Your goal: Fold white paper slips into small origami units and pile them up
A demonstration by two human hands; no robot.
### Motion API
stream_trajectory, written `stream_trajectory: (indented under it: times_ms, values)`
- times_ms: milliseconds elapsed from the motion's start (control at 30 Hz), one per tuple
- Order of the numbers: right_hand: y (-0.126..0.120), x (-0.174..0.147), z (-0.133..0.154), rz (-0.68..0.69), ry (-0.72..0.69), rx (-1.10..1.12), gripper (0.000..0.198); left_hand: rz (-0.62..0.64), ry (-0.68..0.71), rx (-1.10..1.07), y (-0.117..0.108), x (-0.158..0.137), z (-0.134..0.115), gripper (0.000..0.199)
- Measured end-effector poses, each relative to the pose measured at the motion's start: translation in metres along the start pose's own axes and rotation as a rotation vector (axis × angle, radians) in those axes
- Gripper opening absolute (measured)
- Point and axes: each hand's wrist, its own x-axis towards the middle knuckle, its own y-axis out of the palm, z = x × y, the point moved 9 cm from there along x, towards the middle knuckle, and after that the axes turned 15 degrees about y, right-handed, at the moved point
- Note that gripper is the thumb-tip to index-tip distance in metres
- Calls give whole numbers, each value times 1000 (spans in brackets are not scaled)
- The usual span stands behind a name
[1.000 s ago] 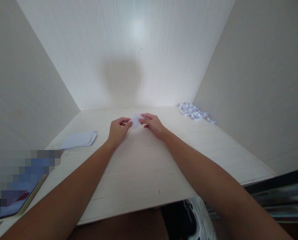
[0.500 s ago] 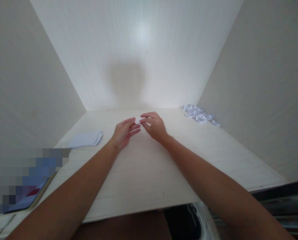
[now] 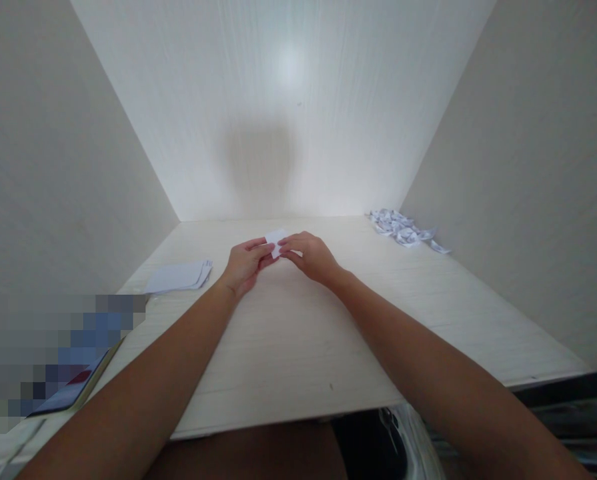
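Between my two hands, above the middle of the pale table, is a small piece of white paper [image 3: 275,238]. My left hand [image 3: 248,262] pinches its left side, the thumb lying over the front and the fingers behind. At the right edge of the paper, the thumb and fingertips of my right hand [image 3: 311,256] are closed on it. Whether the piece is folded I cannot tell.
A small stack of white paper sheets [image 3: 175,277] lies left of my hands. Curled white paper strips [image 3: 403,228] are heaped in the back right corner. A tablet-like device [image 3: 75,387] rests at the left edge. Walls enclose the table [image 3: 278,353] on three sides.
The paper piece has turned so that more of its face shows. My left thumb has come down over it and the left fingers have closed in behind. The right fingers have shifted slightly down.
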Motion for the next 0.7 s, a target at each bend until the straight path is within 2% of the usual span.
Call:
stream_trajectory:
  times_ms: [167,467,700]
  values:
    - [0,1,-5,-11,48,55,9,15,17,18,0,2,-1,18]
    - [-7,1,-8,-33,153,166,11,77,49,62,4,2,-11,28]
    - [-8,1,-20,-66,273,275,10,194,85,155,13,2,-18,37]
